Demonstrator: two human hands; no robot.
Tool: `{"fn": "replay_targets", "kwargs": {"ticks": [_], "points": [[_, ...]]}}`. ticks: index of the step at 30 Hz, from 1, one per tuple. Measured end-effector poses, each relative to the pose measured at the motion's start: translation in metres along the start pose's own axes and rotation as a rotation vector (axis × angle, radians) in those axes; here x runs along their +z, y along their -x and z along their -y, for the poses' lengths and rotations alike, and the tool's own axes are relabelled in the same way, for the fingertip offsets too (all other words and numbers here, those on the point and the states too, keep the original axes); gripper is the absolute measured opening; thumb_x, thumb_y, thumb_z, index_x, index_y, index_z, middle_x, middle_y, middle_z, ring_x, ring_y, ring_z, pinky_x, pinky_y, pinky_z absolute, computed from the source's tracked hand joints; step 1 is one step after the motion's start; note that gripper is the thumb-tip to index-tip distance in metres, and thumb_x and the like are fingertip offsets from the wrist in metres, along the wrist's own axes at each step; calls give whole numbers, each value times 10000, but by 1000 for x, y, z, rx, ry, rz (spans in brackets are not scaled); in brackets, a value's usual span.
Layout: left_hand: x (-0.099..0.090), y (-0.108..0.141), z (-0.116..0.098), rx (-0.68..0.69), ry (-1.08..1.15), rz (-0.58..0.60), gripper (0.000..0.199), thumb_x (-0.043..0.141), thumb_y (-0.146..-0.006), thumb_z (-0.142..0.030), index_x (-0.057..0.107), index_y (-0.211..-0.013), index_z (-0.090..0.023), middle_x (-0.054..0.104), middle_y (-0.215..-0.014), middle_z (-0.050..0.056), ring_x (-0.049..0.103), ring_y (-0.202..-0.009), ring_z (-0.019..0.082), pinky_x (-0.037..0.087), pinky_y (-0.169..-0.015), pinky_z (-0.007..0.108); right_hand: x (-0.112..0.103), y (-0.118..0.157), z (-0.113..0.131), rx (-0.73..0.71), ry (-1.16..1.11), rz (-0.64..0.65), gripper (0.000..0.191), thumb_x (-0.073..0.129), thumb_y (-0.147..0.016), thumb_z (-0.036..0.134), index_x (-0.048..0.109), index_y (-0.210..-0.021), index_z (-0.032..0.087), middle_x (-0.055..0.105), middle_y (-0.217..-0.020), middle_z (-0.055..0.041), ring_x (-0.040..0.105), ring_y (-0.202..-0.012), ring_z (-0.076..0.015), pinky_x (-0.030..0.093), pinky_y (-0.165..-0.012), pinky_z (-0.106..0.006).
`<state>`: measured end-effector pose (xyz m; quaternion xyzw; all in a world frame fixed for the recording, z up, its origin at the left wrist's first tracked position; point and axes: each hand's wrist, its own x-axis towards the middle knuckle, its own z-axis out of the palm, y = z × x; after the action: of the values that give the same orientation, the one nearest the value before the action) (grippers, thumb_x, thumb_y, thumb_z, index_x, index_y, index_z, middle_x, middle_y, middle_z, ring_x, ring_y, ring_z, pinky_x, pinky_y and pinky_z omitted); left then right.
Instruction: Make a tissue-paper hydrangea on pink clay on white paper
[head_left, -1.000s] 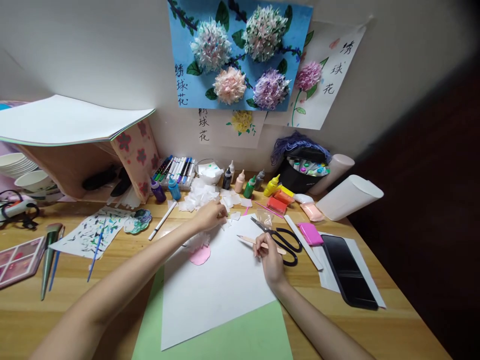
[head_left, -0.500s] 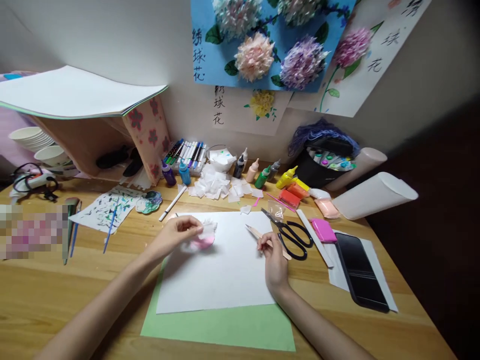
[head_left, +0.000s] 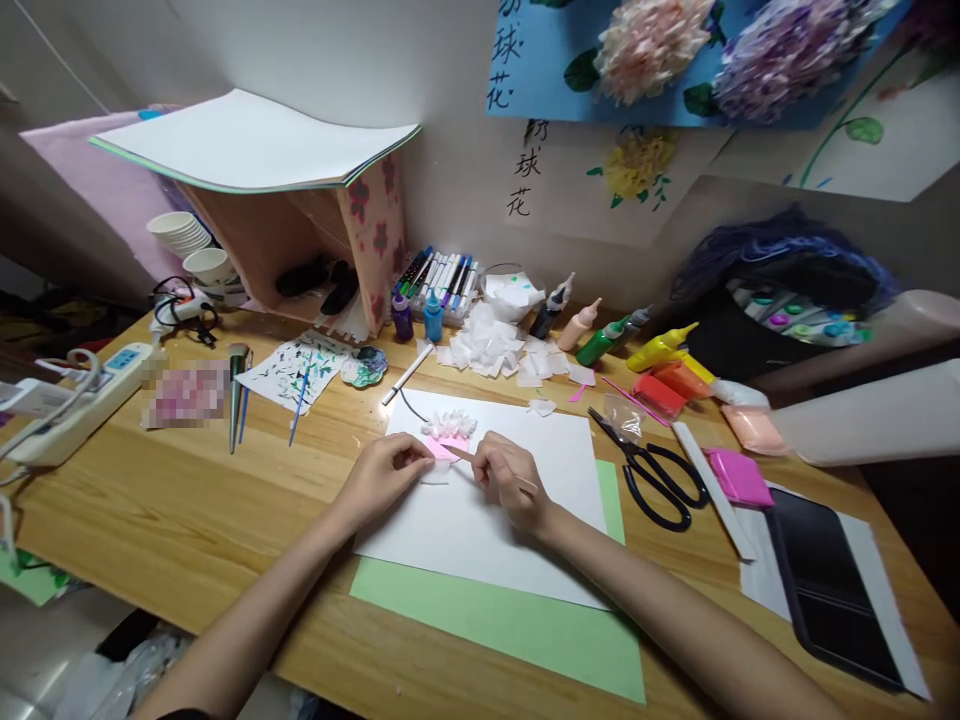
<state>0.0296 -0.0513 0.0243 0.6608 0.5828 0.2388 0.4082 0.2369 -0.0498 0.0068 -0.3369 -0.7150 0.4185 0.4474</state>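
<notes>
My left hand rests on the left part of the white sheet, its thumb and forefinger closed at a small white tissue paper piece. My right hand grips a pale wooden pencil, whose dark tip points left, close to the left fingertips. Just beyond both hands lies a cluster of ruffled white tissue paper petals on a pink base. The pencil tip overlaps the pink base in view; whether it touches is unclear. A green sheet lies under the white one.
Black-handled scissors lie right of the sheet, near a white strip and a phone. Behind are a tissue paper pile and several paint bottles. Brushes and a power strip are at left.
The petal cluster with its pink base, earlier lifted in my left hand, now lies on the sheet. My right hand has moved left with the pencil. The view has turned left.
</notes>
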Motion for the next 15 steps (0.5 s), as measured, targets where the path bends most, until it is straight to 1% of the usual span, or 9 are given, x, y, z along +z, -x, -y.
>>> {"fn": "replay_targets", "kwargs": {"ticks": [3, 6, 10, 15], "points": [[-5, 0, 9, -23, 23, 23, 161, 607, -797, -315, 679, -786, -171, 669, -759, 17, 571, -711, 147, 402, -654, 249, 4, -9, -7, -26, 26, 36, 467, 215, -990, 367, 474, -634, 212, 476, -577, -6, 438, -595, -154, 362, -634, -313], [-4, -1, 15, -15, 41, 3, 147, 603, -798, -301, 678, -797, -174, 665, -758, 15, 573, -711, 147, 405, -652, 249, 8, -12, -13, 16, 27, 25, 472, 218, -993, 369, 481, -634, 213, 473, -568, -4, 450, -602, -155, 364, -640, -312], [1, -2, 16, 24, 38, -47, 133, 592, -815, -291, 676, -811, -188, 653, -759, 4, 558, -708, 138, 395, -656, 247, 11, -13, -17, 83, 3, -10, 464, 241, -995, 361, 494, -636, 210, 482, -581, -4, 469, -629, -155, 360, -655, -307], [8, -3, 14, 46, -1, -142, 141, 572, -842, -296, 664, -821, -192, 625, -747, -2, 535, -704, 132, 381, -656, 250, 12, -11, -20, 122, -22, -61, 457, 260, -995, 357, 521, -653, 203, 496, -613, -4, 472, -641, -147, 354, -666, -303]]}}
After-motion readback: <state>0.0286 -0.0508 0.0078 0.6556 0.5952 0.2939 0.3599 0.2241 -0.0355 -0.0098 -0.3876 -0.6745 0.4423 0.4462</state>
